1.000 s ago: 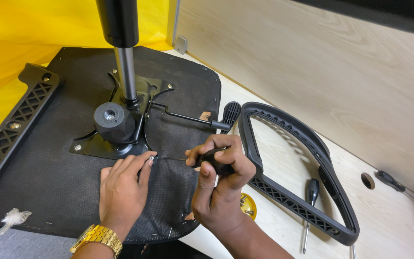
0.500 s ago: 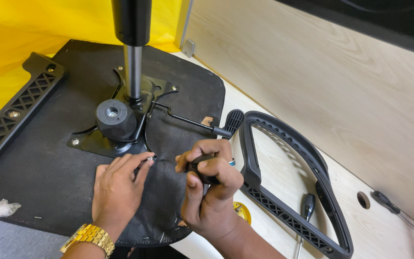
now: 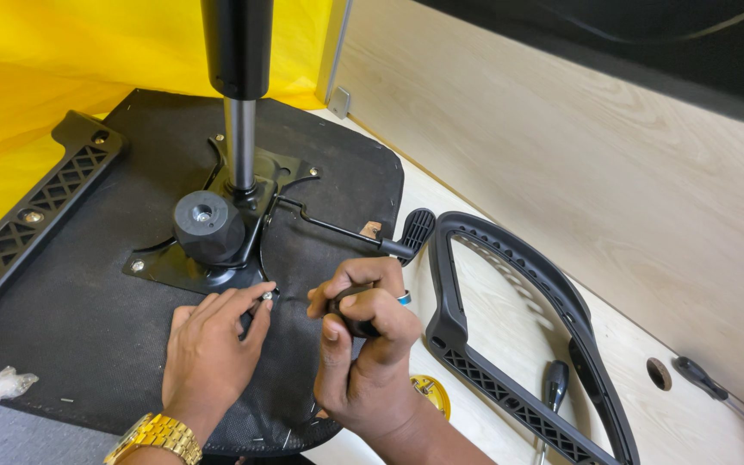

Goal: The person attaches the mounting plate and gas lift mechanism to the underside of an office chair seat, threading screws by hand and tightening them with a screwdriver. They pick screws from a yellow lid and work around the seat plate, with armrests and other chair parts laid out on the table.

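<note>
Resting flat on the upturned black seat base, the left hand pinches a small silver screw between its fingertips, just below the metal mounting plate. The right hand is clenched around a dark tool handle just right of the plate — its tip aimed toward the screw. Farther right of the plate, a black armrest frame and a screwdriver lie on the counter.

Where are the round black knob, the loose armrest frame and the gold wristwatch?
round black knob (image 3: 207, 226), head view, its top face.
loose armrest frame (image 3: 449, 323), head view, its left upright.
gold wristwatch (image 3: 155, 437), head view, its band on the left wrist.
</note>
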